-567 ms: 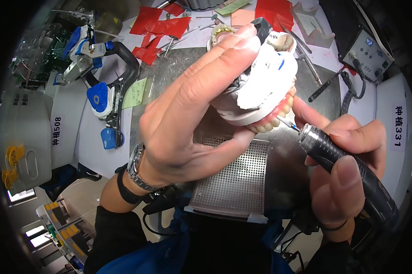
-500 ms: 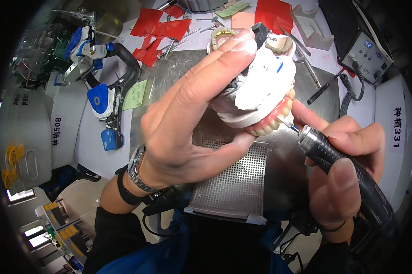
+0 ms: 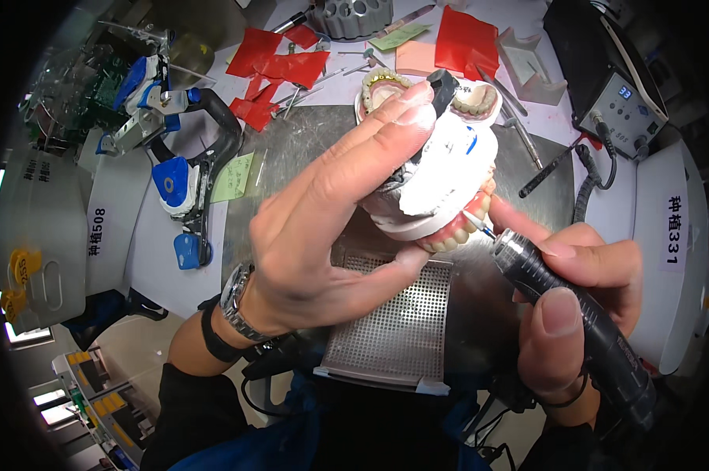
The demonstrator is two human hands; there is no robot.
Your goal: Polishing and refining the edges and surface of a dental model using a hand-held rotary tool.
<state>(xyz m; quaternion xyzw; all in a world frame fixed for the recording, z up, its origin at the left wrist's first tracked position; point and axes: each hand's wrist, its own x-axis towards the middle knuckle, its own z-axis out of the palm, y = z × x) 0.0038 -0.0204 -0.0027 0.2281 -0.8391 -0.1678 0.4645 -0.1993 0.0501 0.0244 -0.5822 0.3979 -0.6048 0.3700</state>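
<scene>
My left hand (image 3: 315, 228) is closed around a white plaster dental model (image 3: 441, 169), its fingers over the top and its thumb under the front. Along the model's lower edge runs a denture (image 3: 458, 228) with pink gum and cream teeth. In my right hand (image 3: 582, 290) is a black dental handpiece (image 3: 582, 314) with a ridged metal collar, gripped like a pen. Its thin bur (image 3: 480, 225) meets or nearly meets the pink gum above the teeth; actual contact I cannot tell. My right forefinger reaches behind the denture, partly hidden by the model.
Below my hands is a perforated metal grille (image 3: 390, 322). A blue-and-white articulator (image 3: 174, 184) stands left, a control box (image 3: 625, 102) at the far right. Behind lie two dental arches on casts (image 3: 476, 102), red wax sheets (image 3: 466, 43) and several burs. White bins (image 3: 668, 259) flank both sides.
The view has shifted slightly. The handpiece and model stay together, with the bur still at the gum. The number on the control box display has dropped.
</scene>
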